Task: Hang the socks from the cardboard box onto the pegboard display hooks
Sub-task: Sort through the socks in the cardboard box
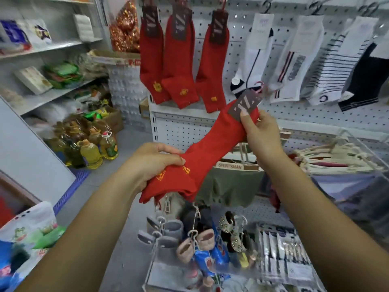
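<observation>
I hold a pair of red socks (212, 148) stretched slantwise in front of the white pegboard (237, 49). My left hand (153, 163) grips the toe end with its yellow embroidery. My right hand (261, 133) pinches the cuff end by its brown card label (245, 104), which carries a small pink plastic hook. Three more pairs of red socks (174, 57) hang from pegboard hooks at the top middle. White and striped socks (305, 60) hang to their right. No cardboard sock box can be picked out.
Hanging goods and clips (202, 234) sit below my hands, with packets (282, 256) to the right. A clear bin (345, 165) with pale hangers stands at the right. Shelves of goods (48, 49) and oil bottles (92, 152) fill the left. Bags (25, 239) lie bottom left.
</observation>
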`<state>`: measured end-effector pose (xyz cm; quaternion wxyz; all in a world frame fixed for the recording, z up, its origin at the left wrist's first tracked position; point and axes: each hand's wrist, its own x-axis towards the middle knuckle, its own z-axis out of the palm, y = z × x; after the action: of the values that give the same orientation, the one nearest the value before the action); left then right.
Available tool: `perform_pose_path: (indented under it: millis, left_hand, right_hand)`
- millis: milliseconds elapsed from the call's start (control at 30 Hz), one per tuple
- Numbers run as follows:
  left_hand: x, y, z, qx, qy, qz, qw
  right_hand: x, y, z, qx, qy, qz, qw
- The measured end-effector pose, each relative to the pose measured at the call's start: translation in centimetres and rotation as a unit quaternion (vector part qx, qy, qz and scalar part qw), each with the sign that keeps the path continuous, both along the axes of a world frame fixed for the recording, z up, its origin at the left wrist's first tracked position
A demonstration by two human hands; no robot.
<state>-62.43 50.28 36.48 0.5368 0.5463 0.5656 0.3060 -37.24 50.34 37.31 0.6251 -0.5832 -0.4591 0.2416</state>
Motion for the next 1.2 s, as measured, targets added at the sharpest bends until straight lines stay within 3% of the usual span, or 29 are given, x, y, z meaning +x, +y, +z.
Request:
perform_pose_path:
  millis: [100,200,433,667,800,1200]
  left_hand:
    - [-1.4,2.1,0.7,0.015,0.049,-0.024,0.998]
    - [-1.9,3.8,2.1,0.044,0.061,-0.027,0.997]
    - [-0.7,7.0,6.9,0.146,-0.016,-0.007,0.989]
    - [0.5,9.9,10.4,0.194,-0.108,0.079,0.972]
    - [1.1,10.3,11.1,0.227,-0.136,0.105,0.959]
    - [-0.1,11.3,12.5,0.256,-0.222,0.106,0.935]
  right_hand:
    - [-1.4,1.1,0.5,0.010,-0.075,-0.034,0.997]
    - [-2.6,2.3,1.4,0.014,-0.024,0.003,1.000]
    - [-3.8,6.4,5.8,0.043,-0.008,0.039,0.998]
    - [-3.8,10.4,12.0,0.063,-0.104,-0.008,0.992]
    - [-4.4,12.7,14.6,0.066,-0.116,-0.050,0.990]
    - [-4.1,13.7,14.6,-0.002,-0.158,-0.060,0.986]
